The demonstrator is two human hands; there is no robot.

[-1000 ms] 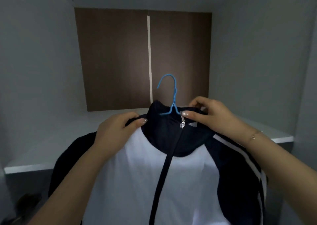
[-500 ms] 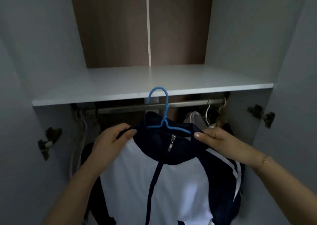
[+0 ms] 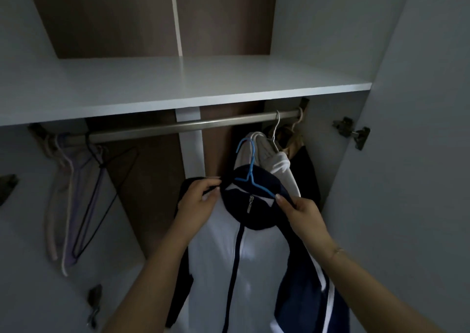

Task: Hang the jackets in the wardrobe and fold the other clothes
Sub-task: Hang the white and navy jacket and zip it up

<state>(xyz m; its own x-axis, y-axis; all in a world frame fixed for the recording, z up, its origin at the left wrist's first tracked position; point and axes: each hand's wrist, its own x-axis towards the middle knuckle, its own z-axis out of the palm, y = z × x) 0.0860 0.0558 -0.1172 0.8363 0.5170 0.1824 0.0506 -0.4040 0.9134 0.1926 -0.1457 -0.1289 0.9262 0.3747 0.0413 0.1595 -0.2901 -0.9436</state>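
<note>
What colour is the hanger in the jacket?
Blue: the hanger shows best in the head view, hooked above the jacket's dark collar.

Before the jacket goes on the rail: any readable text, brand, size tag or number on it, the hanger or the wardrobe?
None can be read.
Navy and white jacket: no print or logo shows; zipper pull too small to tell any marking.
Blue hanger: no lettering visible.
Shelf, rail and door hinge: no labels visible.
Clothes already hanging at the right: no tags visible.
</note>
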